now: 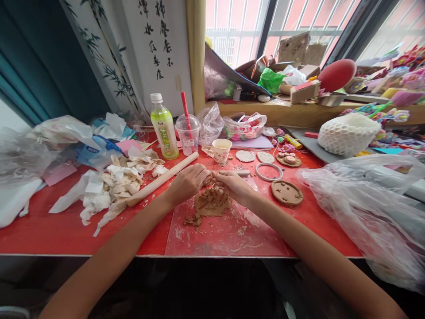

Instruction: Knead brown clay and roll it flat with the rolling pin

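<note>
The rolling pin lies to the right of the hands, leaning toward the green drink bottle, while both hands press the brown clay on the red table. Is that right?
Not quite. The head view shows the rolling pin to the left of the hands, not the right. It does angle toward the green drink bottle, and the left hand and right hand are both on the brown clay on the red table.

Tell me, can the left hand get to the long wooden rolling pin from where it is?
Probably yes. The left hand rests on the brown clay, and the rolling pin lies just beside it on the red table, with nothing between them. The torn paper scraps sit on its far side.
</note>
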A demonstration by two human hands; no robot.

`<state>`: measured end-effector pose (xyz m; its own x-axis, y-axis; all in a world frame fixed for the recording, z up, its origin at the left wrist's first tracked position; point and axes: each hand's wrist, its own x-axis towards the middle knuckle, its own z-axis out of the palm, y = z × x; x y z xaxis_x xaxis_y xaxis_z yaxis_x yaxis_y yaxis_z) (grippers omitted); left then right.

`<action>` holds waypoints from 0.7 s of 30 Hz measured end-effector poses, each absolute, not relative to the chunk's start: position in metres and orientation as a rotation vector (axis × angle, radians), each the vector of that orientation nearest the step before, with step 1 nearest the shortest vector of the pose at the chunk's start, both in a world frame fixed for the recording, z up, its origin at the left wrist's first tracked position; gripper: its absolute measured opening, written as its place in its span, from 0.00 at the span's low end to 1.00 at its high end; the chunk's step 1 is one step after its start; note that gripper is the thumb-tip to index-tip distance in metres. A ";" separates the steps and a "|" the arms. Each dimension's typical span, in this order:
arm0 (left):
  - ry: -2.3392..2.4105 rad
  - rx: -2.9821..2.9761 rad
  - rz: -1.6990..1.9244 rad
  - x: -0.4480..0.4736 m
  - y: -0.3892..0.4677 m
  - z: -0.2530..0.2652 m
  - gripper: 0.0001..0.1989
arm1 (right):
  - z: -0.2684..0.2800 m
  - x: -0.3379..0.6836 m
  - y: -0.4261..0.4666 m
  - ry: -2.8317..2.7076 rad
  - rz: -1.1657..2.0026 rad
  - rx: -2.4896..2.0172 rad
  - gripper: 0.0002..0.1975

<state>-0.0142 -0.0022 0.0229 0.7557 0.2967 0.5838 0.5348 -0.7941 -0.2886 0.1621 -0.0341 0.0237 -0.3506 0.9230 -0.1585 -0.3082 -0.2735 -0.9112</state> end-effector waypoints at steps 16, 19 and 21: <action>-0.789 -2.598 -1.059 -0.011 -0.001 0.020 0.08 | 0.024 0.161 -0.034 -0.932 1.910 -0.809 0.05; -0.780 -2.601 -1.034 -0.011 -0.001 0.019 0.09 | 0.024 0.161 -0.034 -0.933 1.893 -0.820 0.04; -0.784 -2.608 -1.039 -0.012 -0.002 0.019 0.09 | 0.025 0.160 -0.035 -0.920 1.862 -0.840 0.04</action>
<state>-0.0115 -0.0021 0.0190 0.6065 0.3950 0.6900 0.5551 -0.8317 -0.0118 0.1602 -0.0354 0.0249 -0.3924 0.9014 -0.1831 -0.4023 -0.3472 -0.8471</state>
